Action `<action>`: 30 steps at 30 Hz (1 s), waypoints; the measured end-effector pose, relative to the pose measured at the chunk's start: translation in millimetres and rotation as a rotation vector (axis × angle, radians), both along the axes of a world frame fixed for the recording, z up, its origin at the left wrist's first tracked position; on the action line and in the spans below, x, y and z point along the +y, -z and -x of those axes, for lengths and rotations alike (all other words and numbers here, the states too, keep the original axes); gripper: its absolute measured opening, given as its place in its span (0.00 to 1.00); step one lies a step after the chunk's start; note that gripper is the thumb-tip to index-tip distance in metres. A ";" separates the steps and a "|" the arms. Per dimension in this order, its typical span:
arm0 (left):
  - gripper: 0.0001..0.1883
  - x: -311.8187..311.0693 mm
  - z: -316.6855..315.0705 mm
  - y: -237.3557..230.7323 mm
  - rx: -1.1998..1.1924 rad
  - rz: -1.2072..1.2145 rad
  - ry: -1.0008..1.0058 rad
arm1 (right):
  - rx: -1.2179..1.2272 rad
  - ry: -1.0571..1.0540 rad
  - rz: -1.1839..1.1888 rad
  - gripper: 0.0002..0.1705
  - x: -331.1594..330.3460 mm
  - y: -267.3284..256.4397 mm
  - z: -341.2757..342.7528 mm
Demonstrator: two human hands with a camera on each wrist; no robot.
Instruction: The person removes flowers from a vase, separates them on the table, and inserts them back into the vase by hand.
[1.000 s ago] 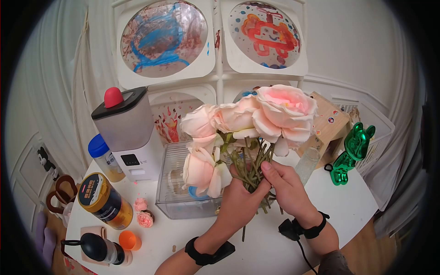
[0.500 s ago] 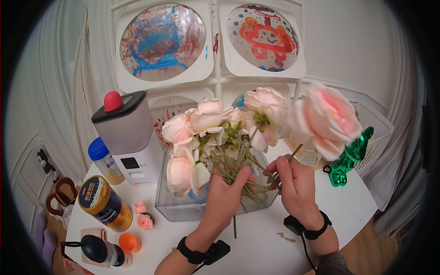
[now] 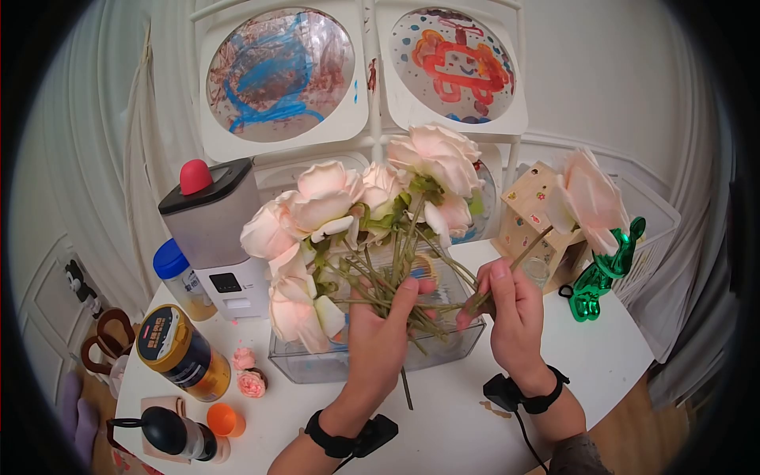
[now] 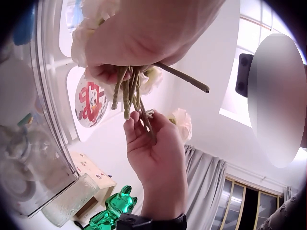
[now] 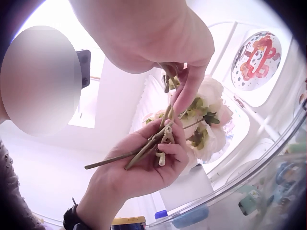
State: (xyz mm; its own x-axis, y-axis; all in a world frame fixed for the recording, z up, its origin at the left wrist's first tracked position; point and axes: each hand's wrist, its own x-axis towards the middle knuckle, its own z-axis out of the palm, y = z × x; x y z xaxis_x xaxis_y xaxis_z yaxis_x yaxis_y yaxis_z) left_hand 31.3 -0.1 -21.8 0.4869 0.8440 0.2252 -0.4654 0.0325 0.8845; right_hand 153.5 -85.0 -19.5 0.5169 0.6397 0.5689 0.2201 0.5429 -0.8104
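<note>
Clearly, the left hand (image 3: 378, 340) grips a bunch of pale pink roses (image 3: 380, 190) by the stems, blooms fanned above its thumb, stem ends poking out below. Just beside it, the right hand (image 3: 514, 324) pinches a single rose (image 3: 590, 202) by the stem, its bloom leaning right of that grip; whether this stem touches the bunch is hard to tell. Below the left grip sits a clear box (image 3: 317, 368); past the right stand a glass (image 3: 536, 271), a green figure (image 3: 602, 277) and a wooden box (image 3: 532, 204).
</note>
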 end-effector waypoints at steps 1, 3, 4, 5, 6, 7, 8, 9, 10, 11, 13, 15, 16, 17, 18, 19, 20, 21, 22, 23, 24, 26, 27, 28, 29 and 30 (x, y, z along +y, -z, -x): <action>0.12 1.5 1.2 0.5 -0.006 -0.004 -0.002 | 0.000 -0.001 0.002 0.18 1.9 1.5 -1.7; 0.12 5.7 4.8 0.9 -0.013 -0.006 -0.005 | -0.089 -0.005 0.028 0.16 3.6 3.5 -5.5; 0.11 9.3 7.2 -0.2 -0.025 0.000 -0.011 | -0.089 -0.007 0.030 0.16 2.9 2.8 -6.3; 0.11 12.3 9.3 -1.5 -0.035 0.005 -0.017 | -0.117 -0.018 0.073 0.16 1.7 1.7 -6.9; 0.11 13.6 11.3 -3.7 -0.033 0.006 -0.019 | -0.143 -0.029 0.116 0.15 0.8 0.5 -6.6; 0.11 13.9 13.6 -6.8 -0.051 0.015 -0.042 | -0.141 -0.031 0.117 0.15 0.3 -1.1 -5.2; 0.11 14.2 15.6 -9.2 -0.068 0.024 -0.065 | -0.110 -0.037 0.108 0.13 -0.3 -3.2 -3.1; 0.11 14.9 17.6 -10.7 -0.065 0.025 -0.067 | -0.078 -0.043 0.099 0.11 -0.8 -4.8 -1.4; 0.11 15.5 19.6 -12.0 -0.056 0.033 -0.042 | -0.075 -0.045 0.101 0.11 -1.1 -5.8 0.0; 0.11 16.0 21.2 -13.0 -0.047 0.041 -0.018 | -0.075 -0.025 0.087 0.10 -1.4 -6.6 1.3; 0.11 16.3 24.0 -14.1 -0.026 0.015 -0.001 | -0.072 -0.013 0.078 0.10 -2.1 -8.4 1.6; 0.11 12.7 27.5 -14.0 0.001 0.002 0.007 | -0.117 -0.064 0.134 0.10 -6.1 -9.3 -3.1; 0.11 9.3 30.0 -15.0 0.007 -0.050 0.007 | -0.108 -0.079 0.144 0.10 -7.8 -10.2 -4.4; 0.12 5.3 33.2 -15.1 0.015 -0.102 0.008 | -0.117 -0.166 0.170 0.09 -9.8 -11.7 -5.6; 0.12 0.3 37.6 -13.8 0.027 -0.091 -0.005 | -0.125 -0.253 0.194 0.07 -12.8 -12.5 -6.1; 0.12 -5.1 42.6 -12.2 0.052 -0.108 -0.013 | -0.118 -0.270 0.199 0.07 -16.8 -13.3 -6.5; 0.13 -10.8 47.6 -9.7 0.078 -0.124 -0.023 | -0.204 -0.286 0.297 0.08 -21.8 -14.9 -6.1; 0.13 -17.9 53.4 -5.0 0.091 -0.115 -0.037 | -0.288 -0.301 0.393 0.08 -27.4 -17.2 -3.4; 0.14 -26.8 60.0 1.2 0.117 -0.141 -0.018 | -0.260 -0.293 0.429 0.08 -32.1 -24.5 7.1; 0.15 -35.8 66.4 8.0 0.144 -0.169 0.003 | -0.249 -0.307 0.432 0.08 -33.1 -20.8 10.1; 0.15 -44.0 72.8 17.3 0.202 -0.183 0.004 | -0.355 -0.348 0.451 0.08 -35.4 -16.4 12.8; 0.15 -68.4 90.1 28.5 0.246 -0.168 -0.010 | -0.523 -0.400 0.440 0.10 -40.3 -8.8 23.3; 0.15 -80.0 99.0 35.7 0.276 -0.159 -0.020 | -0.521 -0.406 0.440 0.10 -44.4 -5.2 28.9; 0.19 -85.8 110.0 49.2 0.387 -0.234 -0.024 | -0.551 -0.478 0.551 0.11 -48.9 -1.5 34.3; 0.24 -87.9 123.7 63.6 0.499 -0.309 -0.025 | -0.578 -0.551 0.664 0.12 -53.6 3.3 40.1; 0.21 -89.7 138.4 72.5 0.723 -0.447 0.024 | -0.568 -0.603 0.721 0.14 -56.8 12.4 45.1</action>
State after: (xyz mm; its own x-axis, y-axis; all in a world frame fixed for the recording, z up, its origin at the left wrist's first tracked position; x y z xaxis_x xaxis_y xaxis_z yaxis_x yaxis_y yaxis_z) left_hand -107.1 -89.8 -94.3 0.6559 0.7373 0.1618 0.2153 -0.3883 0.8960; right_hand 108.3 -141.8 -31.9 -0.2117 0.9772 0.0159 0.5192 0.1262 -0.8453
